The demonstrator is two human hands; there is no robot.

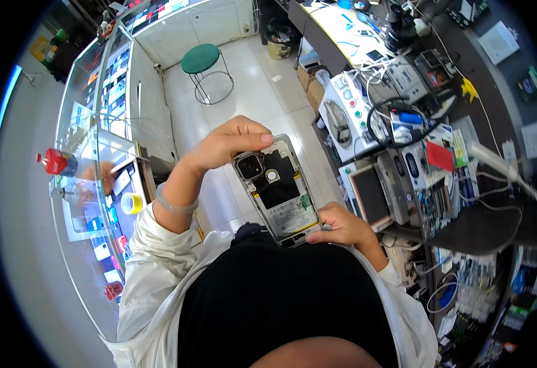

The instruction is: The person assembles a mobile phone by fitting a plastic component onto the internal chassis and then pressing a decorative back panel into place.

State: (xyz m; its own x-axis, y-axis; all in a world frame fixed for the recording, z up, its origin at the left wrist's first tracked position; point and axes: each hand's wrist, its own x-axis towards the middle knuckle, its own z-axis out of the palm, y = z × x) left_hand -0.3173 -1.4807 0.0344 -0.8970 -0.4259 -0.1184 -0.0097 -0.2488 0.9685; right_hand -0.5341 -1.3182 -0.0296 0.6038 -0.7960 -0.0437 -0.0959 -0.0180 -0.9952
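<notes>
An opened smartphone [284, 178] is held tilted in front of my body, its back cover off. The square camera module [249, 166] sits at its upper left corner, black inner parts lie in the middle, and a silver-grey battery [291, 215] fills the lower part. My left hand [235, 141] grips the top edge, thumb on the frame's upper corner. Low on the right side, my right hand [342, 226] holds the bottom corner with its thumb on the front rim. The fingers behind the phone are hidden.
To the left runs a glass display case [106, 122] with phones, a red-capped bottle [58, 162] and a yellow tape roll [131, 203]. A green stool [199, 59] stands ahead on the tiled floor. Rightward, a workbench carries a white machine [348, 116], cables and a red card [440, 156].
</notes>
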